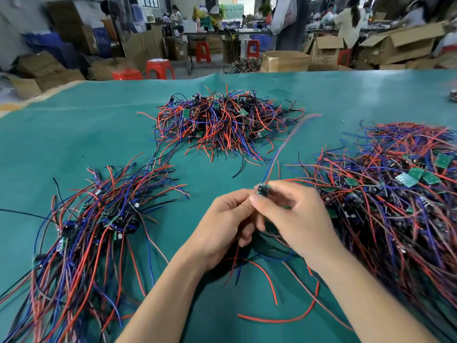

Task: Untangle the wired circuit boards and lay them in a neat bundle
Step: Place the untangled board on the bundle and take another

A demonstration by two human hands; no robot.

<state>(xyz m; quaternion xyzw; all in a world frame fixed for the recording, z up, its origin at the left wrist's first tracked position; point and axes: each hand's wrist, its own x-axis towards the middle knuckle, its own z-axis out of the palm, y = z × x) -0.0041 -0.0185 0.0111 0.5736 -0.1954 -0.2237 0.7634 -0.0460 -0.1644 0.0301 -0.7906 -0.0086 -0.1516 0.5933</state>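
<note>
- My left hand [228, 220] and right hand [294, 214] meet at centre frame, fingers curled, both pinching one small circuit board [262, 189].
- Its red and blue wires [279, 149] rise toward the upper right.
- A combed bundle [84, 233] lies lower left; tangled piles sit at top centre [222, 120] and right [395, 194] on the green table [74, 134].

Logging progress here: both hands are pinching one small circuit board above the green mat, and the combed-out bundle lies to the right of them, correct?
Not quite. In the head view the combed-out bundle lies to the left of the hands. Both the left hand and the right hand do pinch one circuit board above the green mat.
</note>
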